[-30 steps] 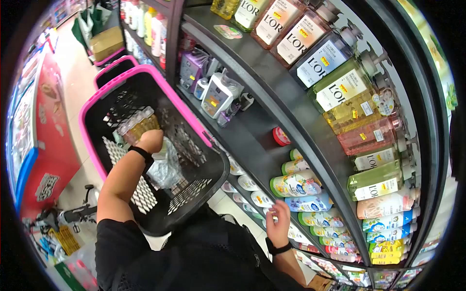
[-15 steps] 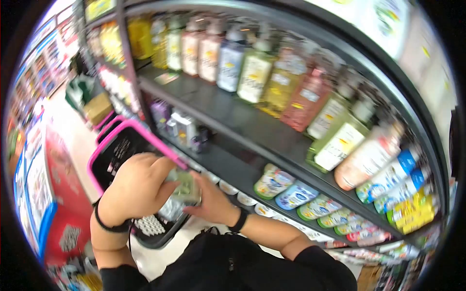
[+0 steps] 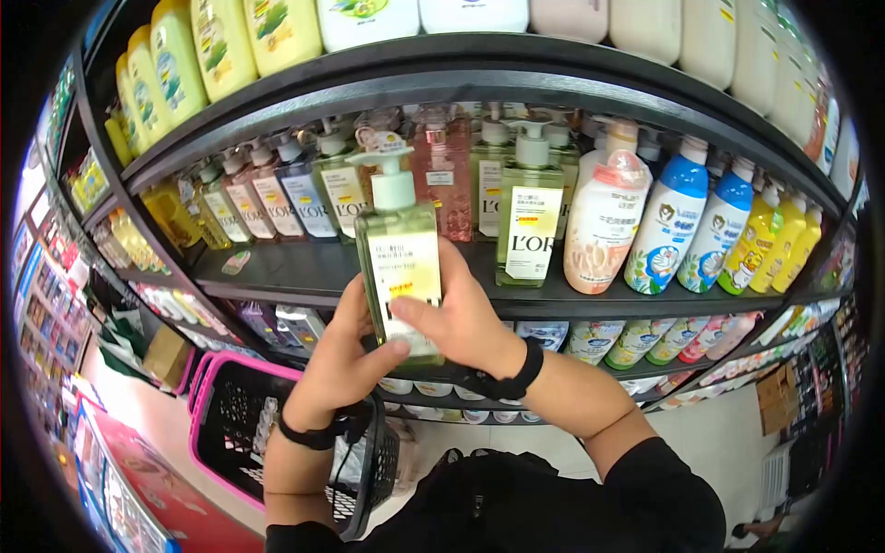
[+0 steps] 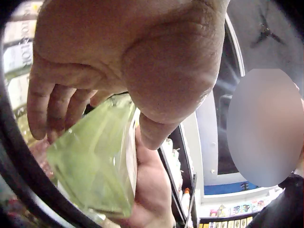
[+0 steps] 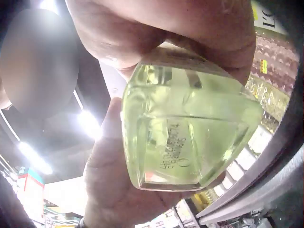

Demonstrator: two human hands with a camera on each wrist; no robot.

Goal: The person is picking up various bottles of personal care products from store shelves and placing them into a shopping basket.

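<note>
A green pump bottle point(image 3: 406, 253) with a pale pump top stands upright before the shelf, its white-and-yellow label turned toward me. My left hand point(image 3: 339, 361) holds its lower left side, thumb at the label's bottom. From the right, my right hand point(image 3: 472, 311) grips the bottle with the thumb across the label and the other fingers behind. In the left wrist view the bottle's green base point(image 4: 95, 166) shows below the left palm. The right wrist view looks at the clear base point(image 5: 190, 142), small print on it, between both hands.
Behind the bottle, a black shelf point(image 3: 323, 288) carries a row of pump bottles, with a similar green bottle point(image 3: 530, 217) at the right. Yellow bottles point(image 3: 217, 46) line the shelf above. A pink-rimmed black basket point(image 3: 207, 396) stands low on the left, clear plastic inside.
The right hand has come up out of the basket region to the bottle, which both hands have raised in front of the shelf. The view has turned toward the shelf.
</note>
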